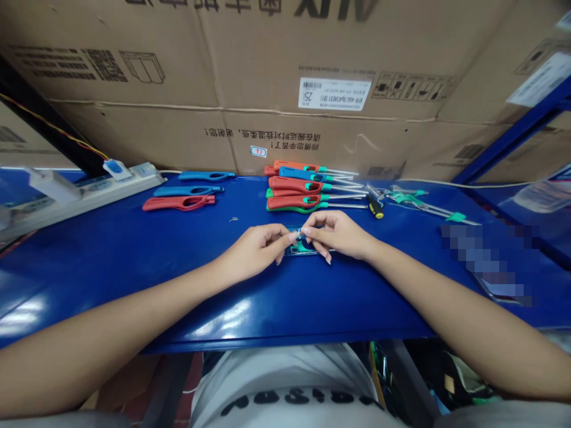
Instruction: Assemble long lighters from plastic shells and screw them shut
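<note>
My left hand (267, 245) and my right hand (336, 233) meet near the middle of the blue table. Both pinch a small whitish part (298, 233) between thumb and fingertips; its exact kind is too small to make out. Right below lies a blue lighter shell (291, 251) with a green piece (306, 246) and a thin metal rod in it, partly hidden by my fingers. Just beyond my right hand, several long-necked lighters (294, 186) in red, blue, orange and green lie stacked, their metal tubes pointing right.
Lighter shell halves, blue (187, 191) and red (178, 203), lie at left beside a white power strip (98, 193). A yellow-black screwdriver (375, 205), loose rods with green parts (428, 207) and a blurred flat object (495, 261) are at right. Cardboard (250, 71) stands behind.
</note>
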Demonstrator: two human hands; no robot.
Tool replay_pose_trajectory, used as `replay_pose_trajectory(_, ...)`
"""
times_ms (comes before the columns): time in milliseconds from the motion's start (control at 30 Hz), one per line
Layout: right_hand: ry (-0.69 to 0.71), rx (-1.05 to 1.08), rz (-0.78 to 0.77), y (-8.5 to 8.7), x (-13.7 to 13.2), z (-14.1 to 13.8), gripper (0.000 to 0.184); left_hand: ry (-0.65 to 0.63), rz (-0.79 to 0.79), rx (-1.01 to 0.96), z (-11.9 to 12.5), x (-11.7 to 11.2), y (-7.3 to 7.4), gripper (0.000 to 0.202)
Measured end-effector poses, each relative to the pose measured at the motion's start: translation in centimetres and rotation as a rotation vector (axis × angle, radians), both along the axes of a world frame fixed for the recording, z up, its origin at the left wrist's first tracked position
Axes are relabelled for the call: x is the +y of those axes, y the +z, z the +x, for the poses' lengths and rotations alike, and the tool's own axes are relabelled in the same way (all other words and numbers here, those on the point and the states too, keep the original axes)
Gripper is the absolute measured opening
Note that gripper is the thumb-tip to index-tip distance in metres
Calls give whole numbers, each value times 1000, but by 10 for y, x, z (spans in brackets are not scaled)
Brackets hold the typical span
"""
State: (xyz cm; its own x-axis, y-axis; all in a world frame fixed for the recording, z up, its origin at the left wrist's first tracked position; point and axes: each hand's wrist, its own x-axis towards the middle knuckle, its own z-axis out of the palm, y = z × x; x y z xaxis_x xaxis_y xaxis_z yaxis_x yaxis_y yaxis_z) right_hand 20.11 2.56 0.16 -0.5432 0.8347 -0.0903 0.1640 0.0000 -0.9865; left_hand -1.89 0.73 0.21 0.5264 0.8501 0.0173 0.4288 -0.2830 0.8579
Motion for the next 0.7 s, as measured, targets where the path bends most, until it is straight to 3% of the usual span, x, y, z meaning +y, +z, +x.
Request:
replay_pose_trajectory(433, -65, -4, 155, -8, -5, -4, 35, 6, -17, -81, 4, -6, -1, 41)
replay_pose_trajectory(700, -86, 31, 141, -7, -6, -6, 36, 58, -10, -105, 7, -10, -2, 39)
